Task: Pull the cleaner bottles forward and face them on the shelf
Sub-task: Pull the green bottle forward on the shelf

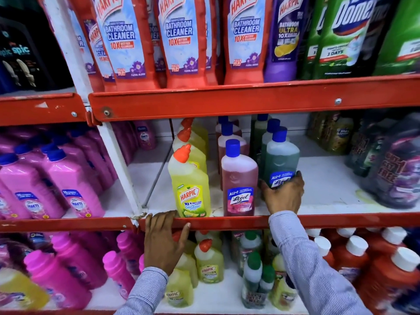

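Note:
On the middle shelf (pixel 227 222) stand three rows of cleaner bottles. A yellow Harpic bottle (pixel 189 185) with an orange cap and a pink Lizol bottle (pixel 239 178) with a blue cap stand at the front edge, labels outward. A green Lizol bottle (pixel 281 158) stands further back to their right. My right hand (pixel 284 194) is wrapped around its base. My left hand (pixel 164 239) rests on the shelf's red front lip, fingers spread, holding nothing. More bottles of each colour line up behind the front ones.
Pink bottles (pixel 66 178) fill the bay to the left, behind a white upright post (pixel 118 160). Dark wrapped multipacks (pixel 393 169) sit at the right of the shelf. Red Harpic bottles (pixel 181 39) line the shelf above. Yellow, green and red bottles fill the shelf below.

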Motion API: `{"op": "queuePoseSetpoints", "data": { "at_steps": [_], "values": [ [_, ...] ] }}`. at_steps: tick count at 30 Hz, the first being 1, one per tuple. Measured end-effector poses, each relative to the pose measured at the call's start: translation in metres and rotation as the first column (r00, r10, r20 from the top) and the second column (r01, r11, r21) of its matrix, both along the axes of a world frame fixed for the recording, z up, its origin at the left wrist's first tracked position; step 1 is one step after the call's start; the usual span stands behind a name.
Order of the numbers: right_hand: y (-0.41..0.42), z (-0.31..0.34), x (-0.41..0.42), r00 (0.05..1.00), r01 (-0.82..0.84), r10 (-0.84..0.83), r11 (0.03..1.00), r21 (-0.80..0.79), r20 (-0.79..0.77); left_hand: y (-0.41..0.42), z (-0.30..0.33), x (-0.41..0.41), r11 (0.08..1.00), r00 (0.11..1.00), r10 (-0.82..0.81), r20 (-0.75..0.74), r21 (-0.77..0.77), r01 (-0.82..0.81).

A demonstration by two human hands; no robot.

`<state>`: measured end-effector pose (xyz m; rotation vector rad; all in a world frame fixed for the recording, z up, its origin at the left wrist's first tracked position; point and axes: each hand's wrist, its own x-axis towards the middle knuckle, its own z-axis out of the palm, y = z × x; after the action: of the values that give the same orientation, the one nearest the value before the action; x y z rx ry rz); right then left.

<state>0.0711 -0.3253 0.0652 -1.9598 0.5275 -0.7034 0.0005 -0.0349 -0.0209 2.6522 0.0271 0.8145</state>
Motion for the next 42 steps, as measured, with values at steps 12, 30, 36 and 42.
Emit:
{"op": "queuePoseSetpoints", "data": {
  "at_steps": [12,30,36,42],
  "values": [
    [-0.010,-0.007,-0.024,0.999,0.048,-0.046,0.993,-0.109,0.015,0.000,0.000,0.001,1.000,1.000,0.002,-0.013,0.004,-0.002],
    [0.015,0.000,-0.082,0.848,0.178,-0.136,0.983,-0.034,0.511,0.002,0.008,-0.005,0.999,0.999,-0.031,-0.030,0.024,0.031],
    [0.080,-0.001,-0.102,0.712,-0.118,0.310,0.937,-0.328,0.630,0.010,0.026,-0.009,0.982,0.989,-0.145,0.002,-0.125,0.144],
    [0.118,-0.024,-0.069,0.813,-0.533,0.579,0.784,-0.317,0.064,0.024,0.052,0.005,0.852,0.949,-0.316,0.004,-0.440,0.285]
  ]
}}
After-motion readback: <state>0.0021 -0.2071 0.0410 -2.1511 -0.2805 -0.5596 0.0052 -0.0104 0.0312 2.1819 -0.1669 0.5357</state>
